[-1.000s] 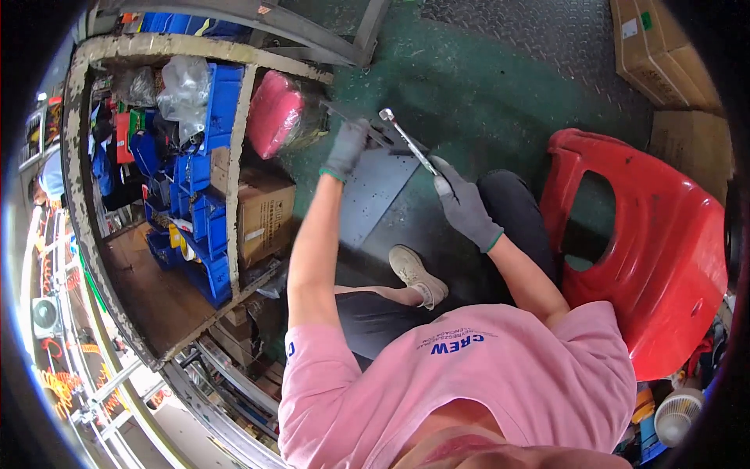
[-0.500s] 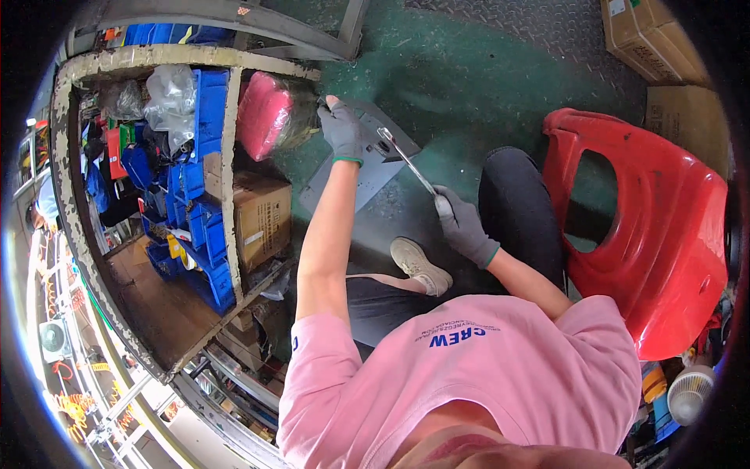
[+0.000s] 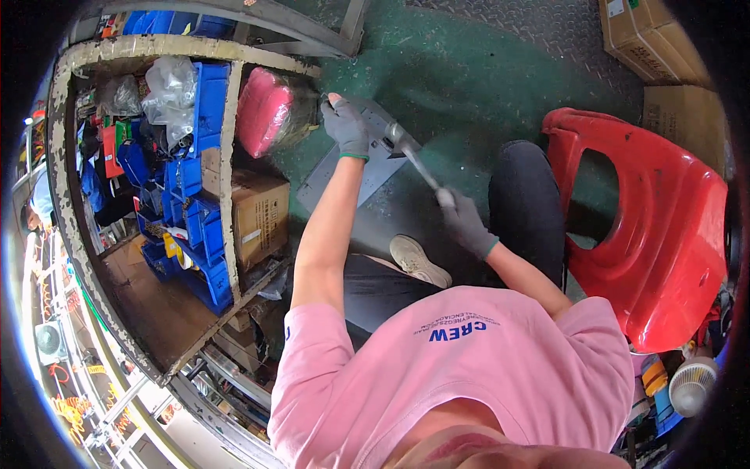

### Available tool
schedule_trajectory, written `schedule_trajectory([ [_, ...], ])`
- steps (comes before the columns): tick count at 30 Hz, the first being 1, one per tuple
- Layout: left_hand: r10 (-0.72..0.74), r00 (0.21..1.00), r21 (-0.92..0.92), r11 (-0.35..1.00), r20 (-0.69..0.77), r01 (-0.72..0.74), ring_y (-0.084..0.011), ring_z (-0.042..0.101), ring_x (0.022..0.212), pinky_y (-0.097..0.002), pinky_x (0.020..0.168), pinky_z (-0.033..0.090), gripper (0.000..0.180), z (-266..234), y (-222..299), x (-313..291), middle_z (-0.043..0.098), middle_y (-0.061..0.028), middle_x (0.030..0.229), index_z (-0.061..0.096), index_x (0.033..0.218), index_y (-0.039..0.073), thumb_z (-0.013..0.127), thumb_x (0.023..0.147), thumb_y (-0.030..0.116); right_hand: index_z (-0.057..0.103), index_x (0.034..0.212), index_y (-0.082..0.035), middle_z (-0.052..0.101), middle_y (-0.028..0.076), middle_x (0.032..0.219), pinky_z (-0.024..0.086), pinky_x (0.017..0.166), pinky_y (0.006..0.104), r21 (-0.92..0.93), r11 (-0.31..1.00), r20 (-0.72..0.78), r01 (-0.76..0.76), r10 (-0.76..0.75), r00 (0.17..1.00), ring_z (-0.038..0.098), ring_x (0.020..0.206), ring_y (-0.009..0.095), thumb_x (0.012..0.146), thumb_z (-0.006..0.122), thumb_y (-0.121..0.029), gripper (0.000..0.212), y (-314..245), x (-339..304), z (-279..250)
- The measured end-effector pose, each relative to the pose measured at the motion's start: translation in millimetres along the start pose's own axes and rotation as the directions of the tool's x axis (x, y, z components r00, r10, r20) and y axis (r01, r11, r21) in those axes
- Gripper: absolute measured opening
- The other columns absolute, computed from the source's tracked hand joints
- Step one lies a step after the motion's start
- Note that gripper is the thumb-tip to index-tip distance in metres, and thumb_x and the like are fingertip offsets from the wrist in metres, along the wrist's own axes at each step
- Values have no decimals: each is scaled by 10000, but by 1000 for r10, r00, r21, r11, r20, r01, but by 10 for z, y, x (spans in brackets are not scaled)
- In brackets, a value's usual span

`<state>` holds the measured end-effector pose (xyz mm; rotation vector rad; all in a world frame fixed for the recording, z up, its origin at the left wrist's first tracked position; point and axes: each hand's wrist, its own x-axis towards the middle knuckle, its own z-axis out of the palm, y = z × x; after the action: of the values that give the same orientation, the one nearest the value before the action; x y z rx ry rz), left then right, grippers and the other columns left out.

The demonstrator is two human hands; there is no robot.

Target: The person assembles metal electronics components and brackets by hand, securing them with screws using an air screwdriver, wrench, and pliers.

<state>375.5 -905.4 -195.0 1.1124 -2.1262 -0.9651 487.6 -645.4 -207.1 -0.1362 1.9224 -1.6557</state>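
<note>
My left hand (image 3: 346, 129), in a grey glove with a green cuff, is closed on the far left edge of a flat grey metal plate (image 3: 355, 184). The plate lies low over the green floor, with a dark opening near its right side. My right hand (image 3: 466, 225), gloved alike, wraps round the handle end of a long silver wrench (image 3: 422, 169). The wrench's head is smeared by motion and lies over the plate, close to the dark opening. Whether it touches the plate, I cannot tell.
To the left stands a worn metal rack (image 3: 228, 180) with blue bins (image 3: 205, 242), a cardboard box (image 3: 260, 213) and a pink wrapped bundle (image 3: 264, 113). A red plastic stool (image 3: 648, 234) is at my right. Cardboard boxes (image 3: 652, 43) stand far right.
The wrench's head has swung slightly right and toward me, now blurred, and my right hand has shifted a little. My left hand stays at the plate's edge.
</note>
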Motion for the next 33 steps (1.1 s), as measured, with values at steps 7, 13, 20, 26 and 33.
schedule_trajectory([
  [7,-79,992,-367,924,103,112,-139,472,720,-297,649,412,349,-2,-342,152,524,-42,788,521,1013,-30,486,919,304,563,931,20,561,132,746,432,690,351,164,984,121,-71,51,991,524,710,185,929,421,-286,337,-1200,123,-271],
  [13,-23,1000,-291,956,11,25,-226,509,688,-360,642,411,351,94,-23,-75,572,-144,783,519,959,-28,432,930,311,558,897,35,549,45,737,411,704,348,26,967,71,-255,252,965,504,760,154,941,390,-394,463,37,82,78],
  [20,-9,1000,-30,1000,-13,9,-230,567,712,-343,622,434,436,0,-191,69,610,-130,818,531,952,-21,400,937,394,516,784,-95,390,-53,510,253,332,209,316,924,18,-214,220,975,316,354,41,927,423,-463,405,-658,247,-129],
  [26,-551,530,-229,522,645,821,-360,576,900,-568,761,476,696,-261,-707,553,559,-235,1047,460,1106,46,401,810,673,529,802,-85,376,-59,515,258,339,206,224,968,48,-115,107,993,317,374,26,935,411,-436,394,-585,270,-354],
  [33,-321,35,57,271,946,961,-404,528,1000,-605,806,427,629,252,-972,750,511,-237,1152,482,1101,31,444,817,591,533,825,-95,383,-61,522,272,360,205,265,931,-55,-250,274,960,335,393,32,938,394,-434,383,-609,142,-307],
])
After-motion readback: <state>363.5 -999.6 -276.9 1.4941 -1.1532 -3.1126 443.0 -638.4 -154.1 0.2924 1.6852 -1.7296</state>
